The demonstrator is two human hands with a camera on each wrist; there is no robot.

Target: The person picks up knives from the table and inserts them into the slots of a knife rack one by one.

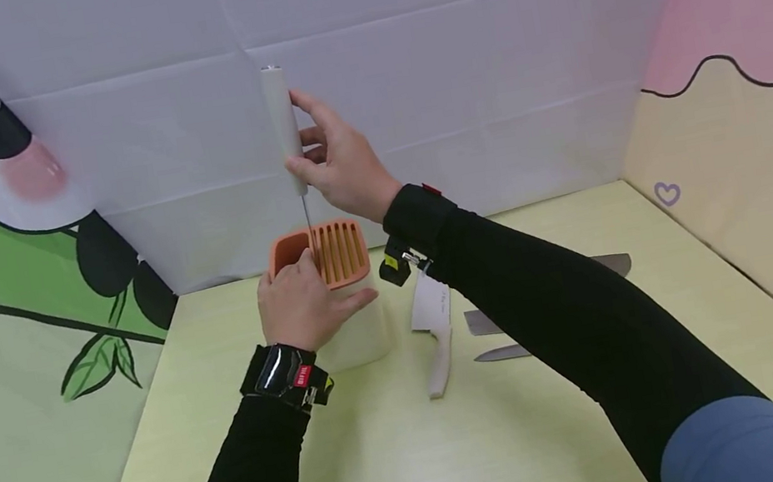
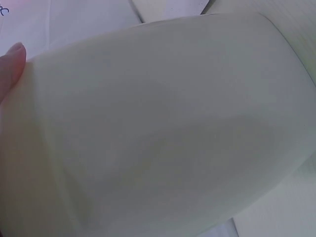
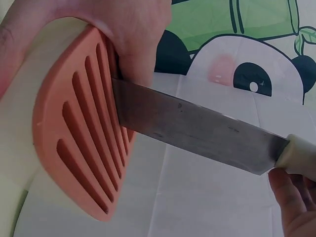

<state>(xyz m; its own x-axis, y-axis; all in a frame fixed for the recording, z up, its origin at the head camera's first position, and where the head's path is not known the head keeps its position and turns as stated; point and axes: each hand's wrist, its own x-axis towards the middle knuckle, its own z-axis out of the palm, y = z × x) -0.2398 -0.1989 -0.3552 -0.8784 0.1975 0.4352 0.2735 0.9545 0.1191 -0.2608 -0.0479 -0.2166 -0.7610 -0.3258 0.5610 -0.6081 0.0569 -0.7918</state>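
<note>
A cream knife block (image 1: pixel 359 334) with an orange slotted top (image 1: pixel 355 247) stands near the back of the table. My left hand (image 1: pixel 302 309) grips its upper left part, thumb across the front. Above it, my right hand (image 1: pixel 347 163) holds a kitchen knife by its white handle (image 1: pixel 281 118), point down. In the right wrist view the wide blade (image 3: pixel 197 129) meets the orange top at the slots' edge, beside the left hand's fingers. How far the tip goes in is hidden. The left wrist view is filled by the block's pale side (image 2: pixel 163 113).
Right of the block lies a white-handled cleaver (image 1: pixel 430 306). Farther right are a rounded blade end (image 1: pixel 614 264), a square-ended blade (image 1: pixel 483 323) and a pointed blade (image 1: pixel 501 353), partly hidden by my right arm. A printed cloth wall (image 1: pixel 443 72) stands close behind the table.
</note>
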